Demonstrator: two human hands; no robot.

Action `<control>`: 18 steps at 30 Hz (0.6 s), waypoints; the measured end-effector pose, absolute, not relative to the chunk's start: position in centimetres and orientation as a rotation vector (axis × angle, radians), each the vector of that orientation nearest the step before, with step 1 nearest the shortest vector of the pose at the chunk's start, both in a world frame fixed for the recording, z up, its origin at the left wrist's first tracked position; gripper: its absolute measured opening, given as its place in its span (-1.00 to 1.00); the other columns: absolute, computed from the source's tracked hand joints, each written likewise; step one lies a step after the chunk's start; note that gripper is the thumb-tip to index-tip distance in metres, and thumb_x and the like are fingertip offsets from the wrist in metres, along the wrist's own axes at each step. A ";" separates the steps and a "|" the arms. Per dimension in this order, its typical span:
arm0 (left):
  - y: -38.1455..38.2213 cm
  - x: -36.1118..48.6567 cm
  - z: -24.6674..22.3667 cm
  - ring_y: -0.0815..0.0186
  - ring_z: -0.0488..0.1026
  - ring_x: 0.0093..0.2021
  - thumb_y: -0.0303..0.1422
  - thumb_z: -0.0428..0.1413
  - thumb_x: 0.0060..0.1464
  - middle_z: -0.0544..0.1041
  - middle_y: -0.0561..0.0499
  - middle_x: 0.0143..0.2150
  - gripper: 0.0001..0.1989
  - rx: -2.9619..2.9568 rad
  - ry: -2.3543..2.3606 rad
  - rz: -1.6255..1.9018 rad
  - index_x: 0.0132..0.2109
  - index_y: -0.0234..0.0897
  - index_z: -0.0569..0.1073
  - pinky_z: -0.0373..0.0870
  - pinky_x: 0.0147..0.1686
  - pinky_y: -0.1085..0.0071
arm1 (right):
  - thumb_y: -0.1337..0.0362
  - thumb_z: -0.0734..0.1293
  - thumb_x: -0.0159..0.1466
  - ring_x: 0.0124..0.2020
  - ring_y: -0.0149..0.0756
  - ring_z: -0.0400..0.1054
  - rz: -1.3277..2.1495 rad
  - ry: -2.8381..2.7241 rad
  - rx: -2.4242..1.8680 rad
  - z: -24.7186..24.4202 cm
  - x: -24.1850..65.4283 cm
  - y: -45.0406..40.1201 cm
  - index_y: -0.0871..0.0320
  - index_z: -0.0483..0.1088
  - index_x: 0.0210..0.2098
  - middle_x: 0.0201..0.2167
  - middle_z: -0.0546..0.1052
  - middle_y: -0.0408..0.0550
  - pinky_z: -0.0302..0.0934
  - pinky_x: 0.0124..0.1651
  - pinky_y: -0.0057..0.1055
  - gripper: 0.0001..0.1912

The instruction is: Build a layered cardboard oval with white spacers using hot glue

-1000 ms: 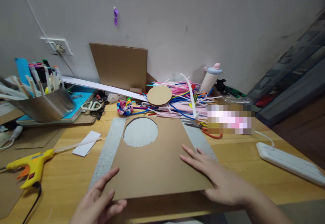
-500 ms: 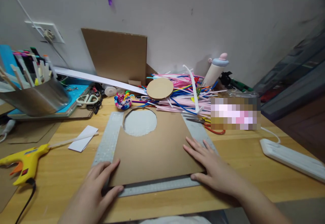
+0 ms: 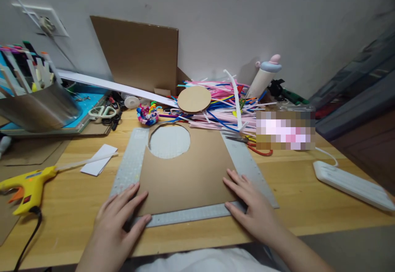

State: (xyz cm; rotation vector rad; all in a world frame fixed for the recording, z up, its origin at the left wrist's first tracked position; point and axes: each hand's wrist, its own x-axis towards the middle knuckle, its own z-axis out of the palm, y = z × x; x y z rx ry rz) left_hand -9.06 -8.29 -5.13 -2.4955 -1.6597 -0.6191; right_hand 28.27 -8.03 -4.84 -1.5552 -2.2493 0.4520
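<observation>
A sheet of brown cardboard (image 3: 188,177) with a round hole near its far left corner lies flat on a grey cutting mat (image 3: 125,163). The mat shows through the hole. My left hand (image 3: 120,214) rests at the sheet's near left corner, fingers apart, with the thumb by the front edge. At the near right corner, my right hand (image 3: 249,202) has its fingers spread over the sheet's right side and its thumb at the front edge. Behind the sheet, a cardboard disc (image 3: 194,98) sits on a heap of coloured pipe cleaners (image 3: 212,120).
Left of the mat are a yellow glue gun (image 3: 33,185), folded white paper (image 3: 97,163) and a metal pen holder (image 3: 43,109). Orange-handled scissors (image 3: 261,152) lie behind the mat's right side. A white power strip (image 3: 352,187) is at the right; a cardboard panel (image 3: 138,54) leans on the wall.
The cardboard's front edge has come down flat onto the mat, closing the dark gap beneath it. Both hands have shifted slightly at its corners. The view has tilted a little downward.
</observation>
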 end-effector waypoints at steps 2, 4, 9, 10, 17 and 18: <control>-8.4 -9.1 -5.2 0.06 0.40 0.12 -0.12 0.13 0.07 0.42 -0.07 0.18 -0.55 -2.502 -1.666 -0.621 0.10 -0.06 0.40 0.28 0.07 0.03 | 0.25 0.22 0.30 0.30 -0.11 0.06 0.490 -2.198 -1.547 -4.8 27.9 -8.3 0.05 0.23 0.21 0.31 0.18 0.03 -0.07 0.31 0.05 -0.52; -8.4 -9.0 -5.2 0.07 0.39 0.12 -0.11 0.15 0.05 0.43 -0.06 0.17 -0.54 -2.512 -1.674 -0.634 0.10 -0.06 0.41 0.25 0.10 0.03 | 0.23 0.24 0.27 0.27 -0.06 0.09 0.443 -2.087 -1.619 -4.8 27.4 -8.4 0.05 0.25 0.18 0.30 0.17 0.06 0.02 0.26 0.04 -0.52; -8.4 -8.7 -4.9 0.05 0.37 0.15 -0.10 0.16 0.02 0.43 -0.04 0.18 -0.53 -2.524 -1.729 -0.616 0.10 -0.04 0.42 0.21 0.15 -0.01 | 0.15 0.33 0.16 0.15 0.11 0.16 0.206 -1.915 -1.893 -4.9 26.6 -7.9 0.09 0.23 0.12 0.16 0.25 0.14 0.09 0.13 0.12 -0.46; -8.4 -8.7 -4.9 0.05 0.36 0.16 -0.11 0.16 0.03 0.42 -0.04 0.19 -0.53 -2.527 -1.735 -0.606 0.11 -0.03 0.41 0.21 0.15 -0.02 | 0.14 0.33 0.16 0.14 0.10 0.16 0.208 -1.918 -1.907 -4.8 26.6 -7.8 0.08 0.22 0.12 0.15 0.25 0.13 0.09 0.13 0.11 -0.46; -8.6 -9.1 -5.0 0.07 0.39 0.14 -0.10 0.15 0.04 0.41 -0.02 0.20 -0.57 -2.551 -1.719 -0.604 0.08 0.00 0.44 0.21 0.16 -0.02 | 0.16 0.33 0.15 0.14 0.06 0.14 0.329 -1.908 -1.874 -4.5 26.9 -7.7 0.08 0.26 0.08 0.11 0.21 0.13 0.10 0.15 0.02 -0.50; -8.6 -9.1 -5.0 0.06 0.39 0.14 -0.10 0.15 0.04 0.41 -0.02 0.20 -0.57 -2.550 -1.719 -0.599 0.07 0.00 0.45 0.21 0.15 -0.02 | 0.16 0.34 0.14 0.13 0.06 0.14 0.342 -1.902 -1.877 -4.5 26.9 -7.7 0.08 0.28 0.06 0.10 0.21 0.12 0.10 0.14 0.02 -0.51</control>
